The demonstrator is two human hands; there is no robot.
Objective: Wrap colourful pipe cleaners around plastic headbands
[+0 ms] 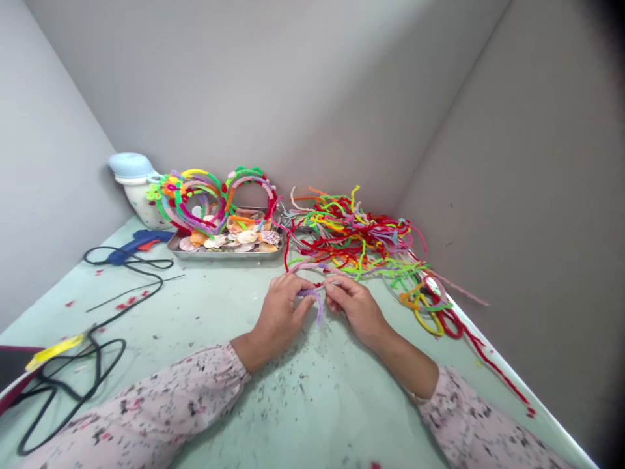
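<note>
Near the middle of the table, my left hand [282, 314] pinches a lilac pipe cleaner [319, 309], whose fuzzy end bends down past my thumb. My right hand [355, 309] is close beside it, with thumb and forefinger closed on a thin greyish strand [332, 284]. That strand reaches toward my left fingertips, where a small dark red bit shows. Whether the strand and the lilac piece are joined is hidden by my fingers. Just beyond my hands, pink and lilac pipe cleaners curve across the table at the edge of a pile.
A tangled pile of coloured pipe cleaners [356, 234] lies at the back right. Wrapped headbands [195, 202] stand on a metal tray [227, 255] of seashells. Left of it are a blue glue gun [139, 244], its black cord [100, 365] and a white cup with a blue lid [131, 165].
</note>
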